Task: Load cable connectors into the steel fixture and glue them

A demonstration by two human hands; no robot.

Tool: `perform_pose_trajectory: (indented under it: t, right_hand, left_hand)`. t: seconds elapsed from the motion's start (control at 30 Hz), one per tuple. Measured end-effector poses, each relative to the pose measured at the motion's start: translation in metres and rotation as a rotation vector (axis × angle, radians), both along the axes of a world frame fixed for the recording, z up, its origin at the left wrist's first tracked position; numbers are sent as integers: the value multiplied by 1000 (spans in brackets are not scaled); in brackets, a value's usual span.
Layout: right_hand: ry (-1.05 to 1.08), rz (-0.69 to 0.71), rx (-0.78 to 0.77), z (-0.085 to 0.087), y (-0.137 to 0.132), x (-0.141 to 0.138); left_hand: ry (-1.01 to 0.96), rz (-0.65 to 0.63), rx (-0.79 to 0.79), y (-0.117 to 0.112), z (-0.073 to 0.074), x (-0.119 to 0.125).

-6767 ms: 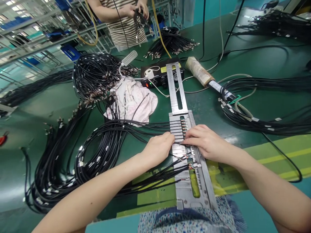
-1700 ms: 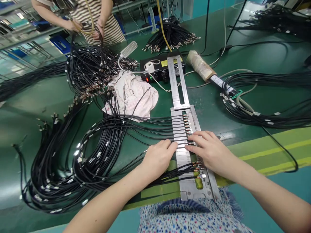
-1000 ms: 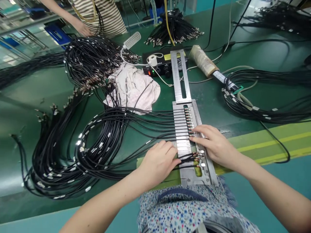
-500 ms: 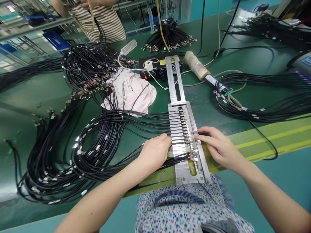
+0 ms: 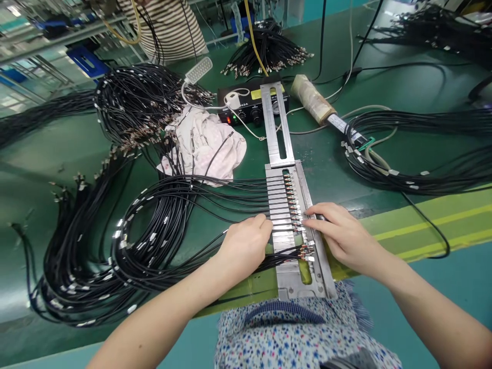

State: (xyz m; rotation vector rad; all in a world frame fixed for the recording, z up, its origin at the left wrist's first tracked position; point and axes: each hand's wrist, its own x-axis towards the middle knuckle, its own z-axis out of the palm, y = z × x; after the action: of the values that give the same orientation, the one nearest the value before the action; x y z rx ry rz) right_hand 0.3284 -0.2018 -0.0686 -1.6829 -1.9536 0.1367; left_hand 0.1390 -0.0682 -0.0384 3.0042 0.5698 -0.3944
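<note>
A long slotted metal fixture lies on the green table in front of me. Several thin black cables run from the left into its slots, their metal connector ends lined up in a row. My left hand rests at the fixture's left edge, fingers curled down on a black cable. My right hand lies on the fixture's right side, its fingertips pinched at a connector end in the row. A few loose cable ends bunch just below my hands.
Big coils of black cable fill the table's left; another bundle lies right. A white cloth, a black control box, a small lamp and a tape-wrapped roll sit behind. A person in a striped shirt stands across.
More connector ends now sit in the fixture's slots than at first. My hands have shifted down the row toward me. The person across has moved left and lifted cables.
</note>
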Motion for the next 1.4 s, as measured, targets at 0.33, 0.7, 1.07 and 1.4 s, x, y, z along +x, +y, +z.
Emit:
perform_pose_trajectory:
  t: [0.33, 0.7, 1.07, 1.4]
  right_hand:
    - [-57, 47, -23, -1, 10, -3]
    - [-326, 84, -83, 3, 23, -20]
    - [-192, 88, -57, -2, 15, -14]
    - [20, 11, -46, -6, -16, -11]
  left_hand:
    - [-96, -61, 9, -2, -1, 1]
    - [-405, -197, 125, 6, -34, -29]
    - [-409, -158, -68, -12, -24, -32]
    - [-670, -3, -333, -13, -20, -42]
